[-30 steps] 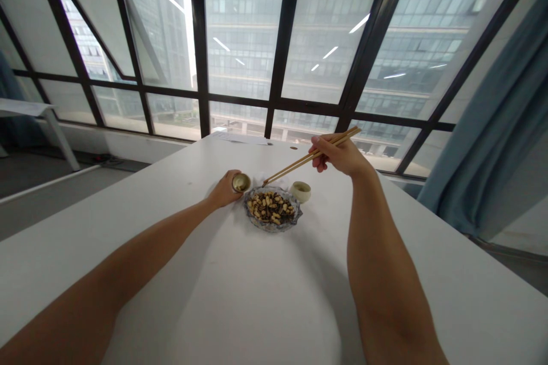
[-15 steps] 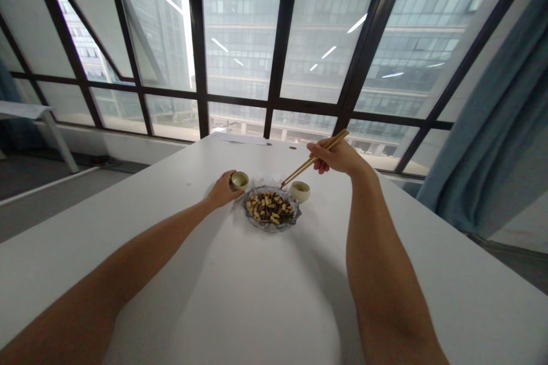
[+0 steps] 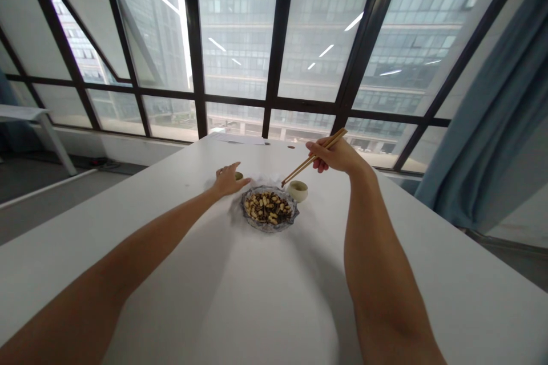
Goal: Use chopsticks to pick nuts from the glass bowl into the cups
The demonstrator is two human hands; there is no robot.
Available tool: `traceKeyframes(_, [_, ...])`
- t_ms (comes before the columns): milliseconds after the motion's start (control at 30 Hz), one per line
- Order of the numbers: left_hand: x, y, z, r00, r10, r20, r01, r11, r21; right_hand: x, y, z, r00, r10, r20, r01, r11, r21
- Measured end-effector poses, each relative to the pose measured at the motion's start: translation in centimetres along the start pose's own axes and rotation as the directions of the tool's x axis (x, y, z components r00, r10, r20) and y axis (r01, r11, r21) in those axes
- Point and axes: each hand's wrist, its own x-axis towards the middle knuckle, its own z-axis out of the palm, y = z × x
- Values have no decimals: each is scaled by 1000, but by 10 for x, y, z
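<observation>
My left hand [image 3: 228, 179] is at the upper left of the glass dish, its thumb and fingers spread apart. Behind it, mostly hidden, sits a small greenish cup [image 3: 238, 175]; whether the hand touches it I cannot tell. My right hand [image 3: 331, 154] is closed around a pair of wooden chopsticks [image 3: 306, 163] slanting down to the left. A small dark bit shows at their tips, just above the dish's far right rim. The clear scalloped glass dish [image 3: 269, 228] holds peanuts mixed with dark pieces [image 3: 268, 207]. Beside its right rim stands a second pale cup [image 3: 297, 190].
The white table [image 3: 257, 296] reaches toward large dark-framed windows [image 3: 240, 28]. White paper [image 3: 240, 139] and a small reddish-brown round spot [image 3: 291, 147] are at its far end. A blue curtain [image 3: 483, 125] hangs at right; another white table [image 3: 21, 113] stands at left.
My left hand has opened from its grip on the greenish cup, which is now farther back and mostly hidden behind the hand. My right hand and the chopsticks have hardly moved.
</observation>
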Motion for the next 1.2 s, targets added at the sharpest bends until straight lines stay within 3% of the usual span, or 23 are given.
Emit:
traceKeyframes(100, [14, 24, 1, 986, 121, 118, -128, 991, 46, 1, 2, 0, 1000, -22, 12, 22, 1000, 1])
traceKeyframes(233, [30, 38, 4, 945, 155, 286, -161, 987, -3, 2, 4, 0, 999, -36, 22, 36, 999, 21])
traceKeyframes(333, [36, 34, 3, 915, 322, 244, -328, 945, -18, 2, 5, -1, 999, -39, 16, 38, 999, 37])
traceKeyframes(433, [37, 26, 0, 838, 520, 167, -528, 850, 3, 2, 4, -2, 999, -44, 0, 44, 998, 46])
traceKeyframes(533, [35, 21, -2, 801, 584, 132, -589, 808, 1, 2, 4, -2, 999, -44, -17, 45, 997, 57])
traceKeyframes(700, [30, 21, -1, 815, 575, 74, -574, 818, -34, 6, 9, 6, 996, -87, -31, 90, 990, 110])
traceKeyframes(967, [26, 32, -10, 826, 562, 42, -559, 827, -61, 21, 23, 39, 984, -144, -109, 164, 965, 207])
traceKeyframes(1100, [23, 42, -14, 846, 526, 86, -523, 850, -58, 24, 28, 51, 991, -133, 17, 127, 971, 201])
traceKeyframes(1200, [24, 46, -13, 868, 485, 109, -484, 874, -41, 24, 28, 48, 991, -131, -8, 131, 981, 141])
